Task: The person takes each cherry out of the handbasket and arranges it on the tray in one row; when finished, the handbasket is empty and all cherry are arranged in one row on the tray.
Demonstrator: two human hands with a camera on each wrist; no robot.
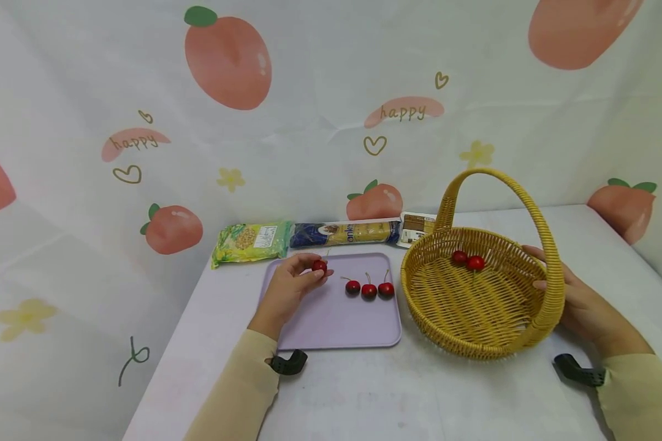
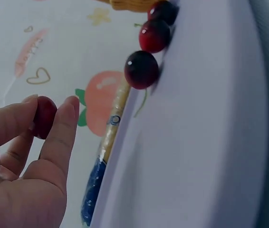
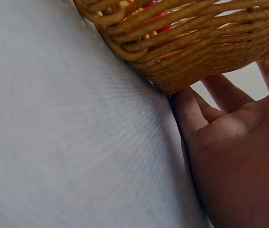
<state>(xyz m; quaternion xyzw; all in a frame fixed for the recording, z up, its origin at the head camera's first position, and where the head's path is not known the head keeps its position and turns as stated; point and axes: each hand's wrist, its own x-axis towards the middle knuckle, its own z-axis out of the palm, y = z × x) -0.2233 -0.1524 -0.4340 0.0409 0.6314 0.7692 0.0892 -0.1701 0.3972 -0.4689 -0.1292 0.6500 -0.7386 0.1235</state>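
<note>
My left hand [image 1: 292, 285] pinches a dark red cherry [image 1: 319, 266] between thumb and fingertips, above the lilac tray [image 1: 331, 331]. In the left wrist view this cherry [image 2: 44, 118] shows between the fingers. Several cherries are out of the hand: a row of three, including the middle cherry [image 1: 369, 291], sits on the right part of the tray, and two red cherries [image 1: 467, 260] lie in the yellow woven basket [image 1: 474, 352]. My right hand [image 1: 585, 306] holds the basket's right side by the handle base. Its fingers lie against the outer weave [image 3: 191, 61] in the right wrist view.
Behind the tray lie a green-yellow food packet [image 1: 251, 242], a long blue-and-gold packet [image 1: 344, 233] and a small white-brown packet [image 1: 416, 228]. The basket's tall arched handle [image 1: 524, 196] rises over its opening. A printed cloth [image 1: 309, 122] hangs behind the white table [image 1: 364, 398].
</note>
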